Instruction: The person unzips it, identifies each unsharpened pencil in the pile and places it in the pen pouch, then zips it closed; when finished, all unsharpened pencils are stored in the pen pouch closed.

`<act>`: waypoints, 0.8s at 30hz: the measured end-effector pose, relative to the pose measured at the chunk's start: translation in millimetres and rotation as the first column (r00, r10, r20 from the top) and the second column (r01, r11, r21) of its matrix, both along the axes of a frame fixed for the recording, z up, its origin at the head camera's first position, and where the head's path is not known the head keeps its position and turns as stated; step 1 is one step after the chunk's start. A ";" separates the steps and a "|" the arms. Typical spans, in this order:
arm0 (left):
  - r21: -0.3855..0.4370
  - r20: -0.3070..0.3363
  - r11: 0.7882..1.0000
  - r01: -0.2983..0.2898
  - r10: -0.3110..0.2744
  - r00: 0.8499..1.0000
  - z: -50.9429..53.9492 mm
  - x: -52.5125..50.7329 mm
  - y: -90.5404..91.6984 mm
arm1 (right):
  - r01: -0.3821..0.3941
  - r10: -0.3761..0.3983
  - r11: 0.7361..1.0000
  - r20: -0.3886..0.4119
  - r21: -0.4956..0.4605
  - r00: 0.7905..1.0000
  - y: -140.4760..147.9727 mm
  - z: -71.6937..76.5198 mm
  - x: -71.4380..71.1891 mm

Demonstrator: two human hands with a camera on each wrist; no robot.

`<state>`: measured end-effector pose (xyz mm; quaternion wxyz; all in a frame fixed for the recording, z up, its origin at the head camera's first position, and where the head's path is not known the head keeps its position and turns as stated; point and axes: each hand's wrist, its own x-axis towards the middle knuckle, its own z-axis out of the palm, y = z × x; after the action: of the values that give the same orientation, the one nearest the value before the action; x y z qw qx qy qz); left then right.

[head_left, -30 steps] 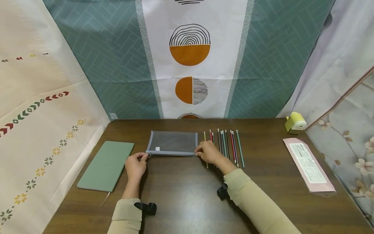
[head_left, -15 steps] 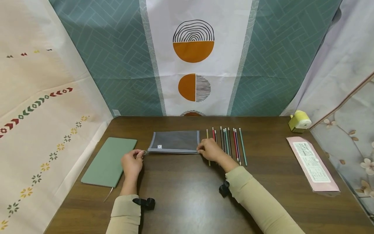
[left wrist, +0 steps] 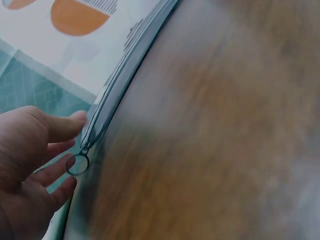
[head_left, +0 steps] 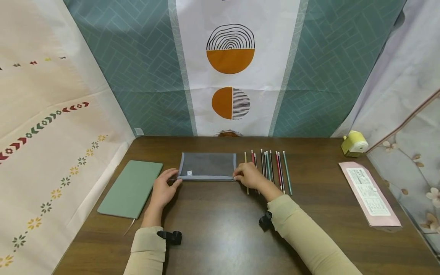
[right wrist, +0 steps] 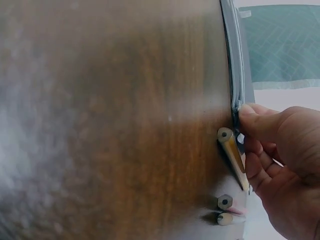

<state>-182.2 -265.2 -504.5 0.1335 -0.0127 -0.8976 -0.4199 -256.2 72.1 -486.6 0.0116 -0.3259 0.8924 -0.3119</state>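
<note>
A grey mesh zip pouch [head_left: 209, 164] lies flat on the dark wooden table, its zipper edge toward me. At its left front corner my left hand [head_left: 164, 189] has thumb and fingers spread apart. The left wrist view shows the thumb close to the zipper end, with a metal ring pull [left wrist: 77, 164] hanging beside the loosely spread fingers. My right hand [head_left: 249, 176] pinches the right front corner between thumb and forefinger. Under that hand, partly covered, lies a yellow pencil [right wrist: 233, 157].
Several pencils [head_left: 282, 172] lie side by side right of the pouch. A green notebook [head_left: 132, 189] with a ribbon is at the left. On the far right are a yellow-green pencil sharpener [head_left: 354, 144] and a pink packet [head_left: 369, 194]. Curtains [head_left: 154, 76] hang behind and beside the table.
My left hand has drawn the ring pull a little left, then let go, its fingers spreading at the corner. The right hand keeps its pinch. The head view has shifted slightly.
</note>
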 end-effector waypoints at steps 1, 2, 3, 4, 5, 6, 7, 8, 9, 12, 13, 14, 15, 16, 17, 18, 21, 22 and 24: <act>-0.025 -0.010 0.999 0.027 -0.028 1.000 0.1 -1.3 1.3 | -0.001 0.001 1.000 0.001 0.002 1.000 0.4 0.2 0.2; -0.052 -0.015 0.997 0.048 -0.048 0.999 0.2 -2.6 2.5 | -0.002 0.002 1.000 0.000 0.003 1.000 0.5 0.4 0.3; -0.075 -0.016 0.995 0.065 -0.066 0.998 0.3 -3.6 3.7 | -0.004 0.004 1.000 -0.001 0.006 1.000 0.7 0.7 0.3; -0.091 -0.011 0.993 0.081 -0.082 0.997 0.5 -4.7 4.7 | -0.005 0.005 1.000 -0.003 0.009 1.000 0.6 1.0 0.3; -0.102 -0.001 0.990 0.095 -0.096 0.995 0.8 -5.7 5.7 | -0.009 0.009 1.000 -0.009 0.013 1.000 0.4 1.3 0.1; -0.110 0.010 0.988 0.106 -0.106 0.994 0.8 -6.9 6.6 | -0.011 0.012 1.000 -0.013 0.018 1.000 0.2 1.7 -0.1; -0.114 0.022 0.987 0.115 -0.113 0.993 0.9 -8.1 7.5 | -0.011 0.012 1.000 -0.013 0.023 1.000 0.1 2.1 -0.3; -0.118 0.035 0.986 0.121 -0.118 0.992 1.2 -9.1 8.4 | -0.014 0.014 0.999 -0.021 0.030 1.000 0.0 2.6 -0.7; -0.124 0.044 0.984 0.129 -0.125 0.991 1.4 -10.2 9.3 | -0.013 0.014 0.999 -0.023 0.036 1.000 0.1 3.2 -0.8; -0.133 0.070 0.979 0.152 -0.144 0.987 1.1 -12.0 11.0 | -0.016 0.017 0.999 -0.022 0.044 1.000 -0.5 3.7 -0.8; -0.136 0.078 0.978 0.160 -0.151 0.985 1.2 -12.3 11.6 | -0.016 0.017 0.999 -0.025 0.044 1.000 -0.5 3.8 -0.8; -0.142 0.083 0.976 0.166 -0.155 0.984 1.2 -12.4 12.2 | -0.015 0.016 0.999 -0.024 0.043 1.000 -0.5 3.9 -0.8; -0.150 0.086 0.974 0.169 -0.158 0.984 0.9 -12.6 12.6 | -0.013 0.014 0.999 -0.022 0.039 1.000 -0.4 3.9 -0.7; -0.155 0.090 0.974 0.167 -0.155 0.984 0.5 -12.7 12.9 | -0.007 0.008 0.999 -0.017 0.034 1.000 -0.3 4.0 -0.7; -0.165 0.088 0.973 0.164 -0.151 0.985 0.1 -12.4 13.1 | 0.002 -0.002 1.000 -0.012 0.028 1.000 -0.1 3.9 -0.5; -0.177 0.085 0.971 0.158 -0.145 0.986 -0.5 -12.2 13.3 | 0.008 -0.008 1.000 -0.018 0.023 1.000 0.2 3.6 -0.6; -0.210 0.063 0.968 0.138 -0.127 0.990 -1.3 -10.9 14.0 | 0.041 -0.041 0.999 -0.018 0.008 0.999 1.4 1.5 -0.9; -0.217 0.054 0.967 0.131 -0.122 0.991 -1.3 -10.5 14.4 | 0.050 -0.050 0.999 -0.024 0.002 0.998 2.0 0.5 -1.1; -0.236 0.037 0.965 0.119 -0.113 0.993 -0.7 -9.5 15.2 | 0.064 -0.065 0.998 -0.045 -0.020 0.997 3.0 -1.7 -1.6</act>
<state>-191.8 -249.9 -505.2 0.0956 -0.0762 -0.9406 -0.3167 -257.8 75.1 -488.3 -0.0217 -0.3039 0.8996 -0.3129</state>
